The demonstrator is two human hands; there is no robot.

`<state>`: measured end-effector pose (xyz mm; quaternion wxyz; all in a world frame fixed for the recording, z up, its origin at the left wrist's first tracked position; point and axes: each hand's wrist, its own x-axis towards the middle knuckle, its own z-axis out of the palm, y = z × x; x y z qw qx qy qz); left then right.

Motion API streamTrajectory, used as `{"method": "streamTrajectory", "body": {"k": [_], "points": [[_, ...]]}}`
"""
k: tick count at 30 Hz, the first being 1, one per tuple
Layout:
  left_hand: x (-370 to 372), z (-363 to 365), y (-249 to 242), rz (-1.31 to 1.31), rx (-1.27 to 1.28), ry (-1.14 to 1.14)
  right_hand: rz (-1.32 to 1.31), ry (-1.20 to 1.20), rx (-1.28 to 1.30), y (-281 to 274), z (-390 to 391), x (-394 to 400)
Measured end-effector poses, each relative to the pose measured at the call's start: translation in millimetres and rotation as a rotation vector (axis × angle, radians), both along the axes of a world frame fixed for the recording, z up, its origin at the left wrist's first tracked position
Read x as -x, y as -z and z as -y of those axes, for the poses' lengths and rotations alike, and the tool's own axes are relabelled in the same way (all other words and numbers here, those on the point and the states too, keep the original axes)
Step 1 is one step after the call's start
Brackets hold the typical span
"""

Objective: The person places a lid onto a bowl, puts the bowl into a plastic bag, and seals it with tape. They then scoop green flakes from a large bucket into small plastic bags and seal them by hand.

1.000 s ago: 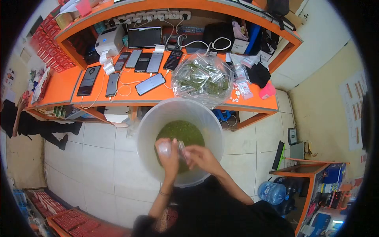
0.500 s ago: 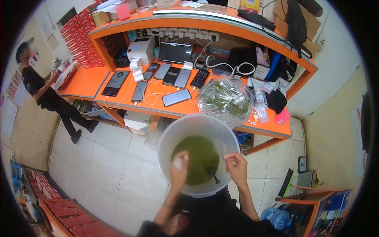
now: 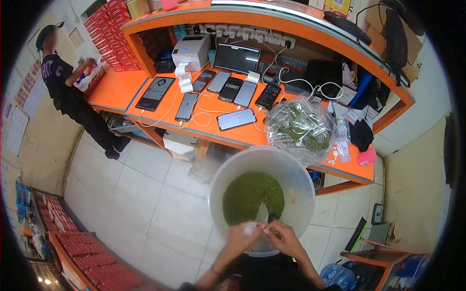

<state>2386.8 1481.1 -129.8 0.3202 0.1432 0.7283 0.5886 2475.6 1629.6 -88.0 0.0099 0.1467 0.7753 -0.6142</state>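
Note:
A translucent round tub (image 3: 302, 196) stands in front of me with green, leafy-looking material (image 3: 250, 196) in its bottom. Over its near rim, my left hand (image 3: 241, 238) is closed on a whitish, crumpled plastic bag (image 3: 250, 228). My right hand (image 3: 284, 237) touches it, fingers pinched at a small clear bag (image 3: 262, 213) that points into the tub. The fingertips of both hands meet. Beyond the tub, a large clear bag (image 3: 301, 128) filled with small green packets lies on the orange desk (image 3: 204, 130).
Several phones (image 3: 236, 119) with cables, a label printer (image 3: 191, 51) and a tablet (image 3: 237, 58) sit on the desk. At the left a person (image 3: 68, 87) stands by a side counter. Red boxes (image 3: 90, 264) fill shelves at lower left; a water bottle (image 3: 337, 275) is at lower right.
My hands have come together from opposite sides of the tub, and a small clear bag now shows between them. The camera view has shifted, and the person at the left has turned and moved an arm.

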Motion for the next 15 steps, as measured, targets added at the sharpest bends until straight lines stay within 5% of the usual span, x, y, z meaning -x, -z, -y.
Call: {"method": "streamTrajectory", "body": {"k": [6, 10, 15], "points": [[21.3, 2.3, -15.2, -0.251, 0.067, 0.180, 0.023, -0.083, -0.017, 14.0, -2.0, 2.2], [21.8, -2.9, -12.2, -0.380, 0.204, 0.227, -0.005, 0.074, -0.086, 28.3, 9.4, 3.2], [32.8, -5.6, -3.4, -0.458, 0.233, -0.001, 0.017, 0.234, -0.285, 40.1, 13.0, 7.5]]}}
